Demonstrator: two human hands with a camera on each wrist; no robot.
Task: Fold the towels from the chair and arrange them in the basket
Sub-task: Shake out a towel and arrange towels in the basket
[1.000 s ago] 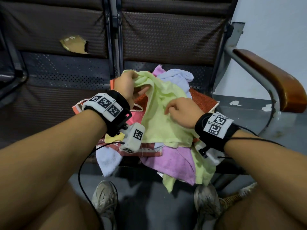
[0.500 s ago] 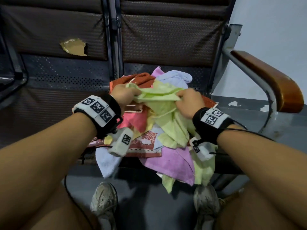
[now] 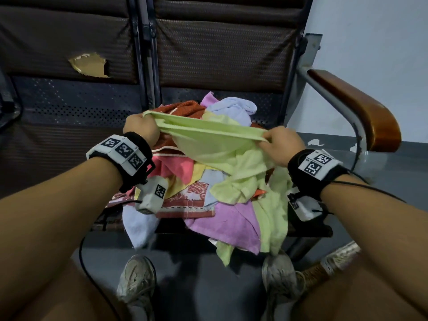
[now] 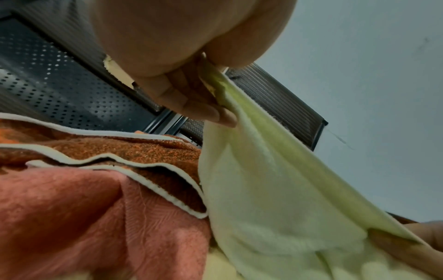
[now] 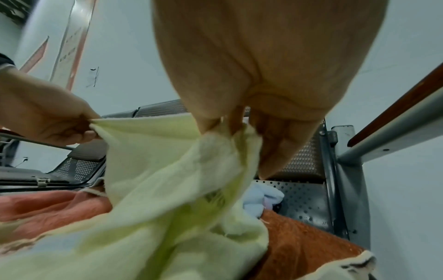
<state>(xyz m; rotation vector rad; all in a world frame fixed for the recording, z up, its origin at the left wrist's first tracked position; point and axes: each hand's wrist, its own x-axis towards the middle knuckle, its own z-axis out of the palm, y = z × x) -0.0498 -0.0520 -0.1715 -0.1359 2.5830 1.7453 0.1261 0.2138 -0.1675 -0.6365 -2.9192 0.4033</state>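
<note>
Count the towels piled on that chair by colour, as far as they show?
Green: 2, one held up, one hanging
Rust: 1
Coral: 1
Yellow: 1
Purple: 1
Pale blue: 2, second in front
Red patterned: 1
Total: 9 at least; folds may hide more.

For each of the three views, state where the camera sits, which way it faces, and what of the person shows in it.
Head: on the head, facing down and forward at the chair; both forearms, left hand, right hand, shoes.
Left wrist: under the left wrist, looking along the palm up at the chair back; fingers pinching the light green towel.
Right wrist: under the right wrist, facing the backrest; both hands.
All three views share the green towel stretched between the hands.
</note>
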